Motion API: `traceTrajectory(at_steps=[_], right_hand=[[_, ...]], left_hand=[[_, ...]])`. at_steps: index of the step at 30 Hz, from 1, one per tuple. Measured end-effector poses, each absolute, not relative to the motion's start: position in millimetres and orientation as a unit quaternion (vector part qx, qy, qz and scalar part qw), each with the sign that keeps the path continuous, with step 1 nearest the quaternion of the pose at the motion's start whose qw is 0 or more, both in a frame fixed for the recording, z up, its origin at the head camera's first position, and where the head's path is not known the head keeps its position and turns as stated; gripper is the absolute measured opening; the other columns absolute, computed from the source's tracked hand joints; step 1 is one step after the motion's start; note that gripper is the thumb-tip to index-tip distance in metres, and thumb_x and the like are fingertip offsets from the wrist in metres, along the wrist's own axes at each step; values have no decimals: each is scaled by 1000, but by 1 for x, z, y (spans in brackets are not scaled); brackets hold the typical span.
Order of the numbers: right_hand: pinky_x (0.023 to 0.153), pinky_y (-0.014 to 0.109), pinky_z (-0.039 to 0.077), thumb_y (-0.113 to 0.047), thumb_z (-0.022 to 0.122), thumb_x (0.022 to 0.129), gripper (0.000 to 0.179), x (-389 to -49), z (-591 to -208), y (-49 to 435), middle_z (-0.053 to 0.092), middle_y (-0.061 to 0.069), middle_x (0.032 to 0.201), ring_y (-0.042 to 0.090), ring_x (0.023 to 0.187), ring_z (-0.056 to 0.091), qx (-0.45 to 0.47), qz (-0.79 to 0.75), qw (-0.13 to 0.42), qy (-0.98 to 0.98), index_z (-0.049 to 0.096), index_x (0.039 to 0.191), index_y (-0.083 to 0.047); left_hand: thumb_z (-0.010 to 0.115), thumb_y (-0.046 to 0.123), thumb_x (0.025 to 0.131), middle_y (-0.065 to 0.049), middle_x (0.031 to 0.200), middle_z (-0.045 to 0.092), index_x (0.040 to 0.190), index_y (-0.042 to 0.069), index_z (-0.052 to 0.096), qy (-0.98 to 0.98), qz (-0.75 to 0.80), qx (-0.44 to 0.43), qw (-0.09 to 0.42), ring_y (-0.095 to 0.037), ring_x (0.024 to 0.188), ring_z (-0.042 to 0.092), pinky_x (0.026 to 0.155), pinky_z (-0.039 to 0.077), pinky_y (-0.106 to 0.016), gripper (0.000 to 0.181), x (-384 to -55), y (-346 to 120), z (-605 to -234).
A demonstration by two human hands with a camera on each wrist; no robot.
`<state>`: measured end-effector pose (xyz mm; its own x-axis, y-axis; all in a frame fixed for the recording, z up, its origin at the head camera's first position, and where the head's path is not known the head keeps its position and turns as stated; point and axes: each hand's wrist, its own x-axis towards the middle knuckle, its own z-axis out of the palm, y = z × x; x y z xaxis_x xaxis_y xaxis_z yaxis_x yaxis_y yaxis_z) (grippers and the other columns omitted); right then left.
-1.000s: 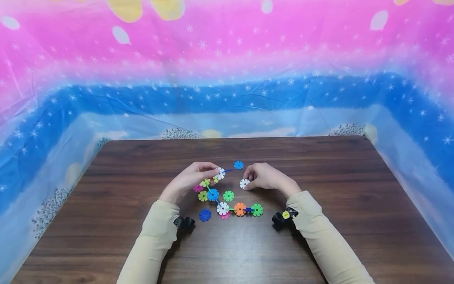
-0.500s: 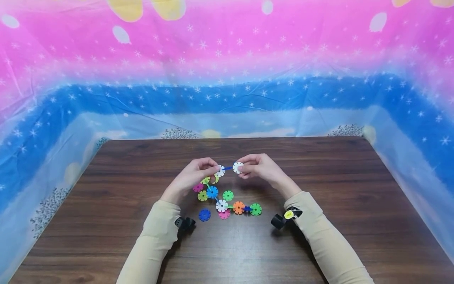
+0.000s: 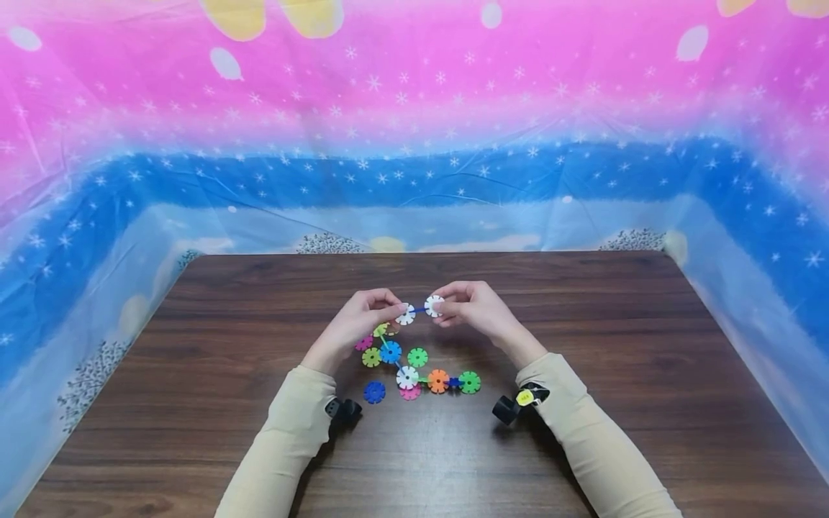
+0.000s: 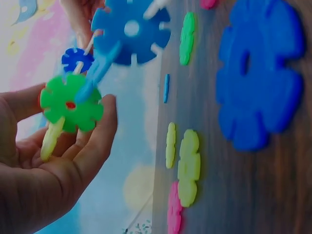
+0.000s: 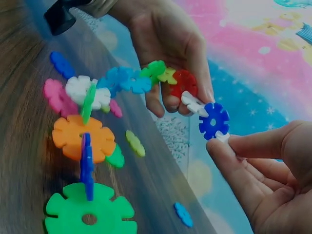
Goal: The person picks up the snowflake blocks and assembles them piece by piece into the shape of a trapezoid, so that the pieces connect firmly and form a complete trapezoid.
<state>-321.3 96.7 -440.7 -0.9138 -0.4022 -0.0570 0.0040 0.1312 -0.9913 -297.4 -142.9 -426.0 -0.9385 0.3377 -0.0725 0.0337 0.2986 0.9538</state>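
A chain of interlocking plastic snowflake discs stretches from a green disc (image 3: 469, 382) past an orange disc (image 3: 438, 381) and a light blue disc (image 3: 390, 352) up to my left hand (image 3: 363, 315). My left hand holds the chain's upper end, by a red disc (image 5: 184, 84) and a white disc (image 3: 406, 314). A dark blue disc (image 5: 213, 122) sticks out beyond that, edge-on in the head view. Between thumb and fingers, my right hand (image 3: 482, 316) pinches another white disc (image 3: 434, 306), its edge right at the dark blue disc's rim.
Around the chain on the wooden table (image 3: 427, 460) lie loose discs: dark blue (image 3: 373, 392), green (image 3: 417, 357), pink (image 3: 409, 393), yellow (image 3: 371, 357) and magenta (image 3: 363, 342). A loose blue disc (image 5: 183, 214) lies toward the back. A printed curtain (image 3: 414, 180) surrounds the table.
My right hand has moved up and left, bringing its white disc against the dark blue disc at the chain's end. My left hand has stayed nearly in place, still gripping the chain.
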Motion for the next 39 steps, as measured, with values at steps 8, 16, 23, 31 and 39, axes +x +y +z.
traceTrajectory(at_steps=[8,16,23,31,39], right_hand=[[86,50,54,-2,67,96,23,-319,-436,98,73,18,97,28,85,74,-133,-676,140,711,65,115,11],[86,54,54,-2,69,94,20,-318,-432,99,73,16,94,45,93,70,-139,-642,146,739,68,113,7],[84,52,55,-4,69,95,23,-317,-434,100,74,16,95,42,92,71,-138,-637,152,743,69,115,6],[85,47,57,-20,65,101,32,-328,-444,112,73,16,104,41,98,70,-141,-625,186,745,68,123,3],[79,41,50,-25,58,104,41,-343,-461,127,60,15,117,25,94,60,-174,-373,108,905,57,144,-13]], left_hand=[[63,16,100,-8,87,66,99,-3,67,786,603,82,107,-42,90,62,83,52,-44,20,-294,-130,-429],[64,15,100,-8,83,66,97,-3,67,791,600,69,98,-40,89,62,83,52,-46,18,-292,-126,-430],[63,14,100,-9,86,67,96,-2,68,796,595,58,92,-44,94,62,88,53,-47,17,-290,-123,-427],[66,20,99,-9,91,67,100,2,71,815,560,71,127,-32,87,63,84,51,-47,19,-295,-133,-427],[67,20,98,-8,94,69,110,2,73,810,564,80,140,-36,89,65,86,52,-49,23,-299,-140,-430]])
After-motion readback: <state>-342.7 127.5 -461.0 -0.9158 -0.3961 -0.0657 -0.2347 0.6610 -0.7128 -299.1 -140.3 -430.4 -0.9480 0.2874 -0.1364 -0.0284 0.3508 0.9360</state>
